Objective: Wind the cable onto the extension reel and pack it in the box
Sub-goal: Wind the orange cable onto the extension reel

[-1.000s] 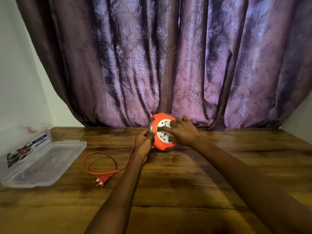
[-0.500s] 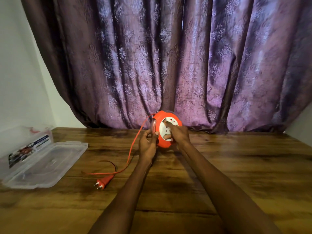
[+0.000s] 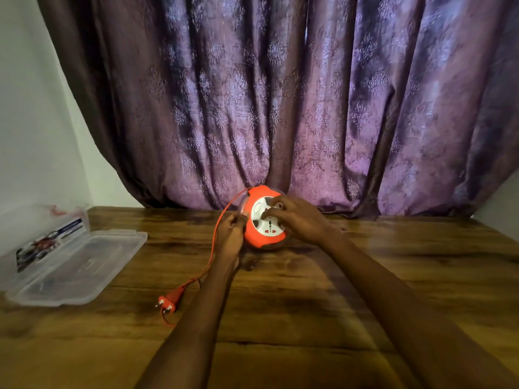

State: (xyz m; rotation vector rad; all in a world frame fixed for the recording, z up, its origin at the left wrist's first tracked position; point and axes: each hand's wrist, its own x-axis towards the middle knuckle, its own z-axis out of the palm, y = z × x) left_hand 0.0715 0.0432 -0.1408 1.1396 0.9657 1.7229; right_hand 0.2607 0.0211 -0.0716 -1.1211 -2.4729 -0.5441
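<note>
Cable point(image 3: 215, 234) slack had drawn straight; left grip point(image 3: 230, 233) clasped the reel point(image 3: 264, 240) rim, right grip point(image 3: 297, 220) curled over its socket face.

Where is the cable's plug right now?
Head view: the plug lies on the table just left of the left forearm, right of the open clear box, nearer the camera than the reel.

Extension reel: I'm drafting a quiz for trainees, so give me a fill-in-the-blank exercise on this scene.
1. The reel stands in front of a purple ____.
2. The plug lies loose on the wooden ____.
3. The clear box on the person's left is ____, its lid folded back.
Missing words: curtain; table; open.
</note>
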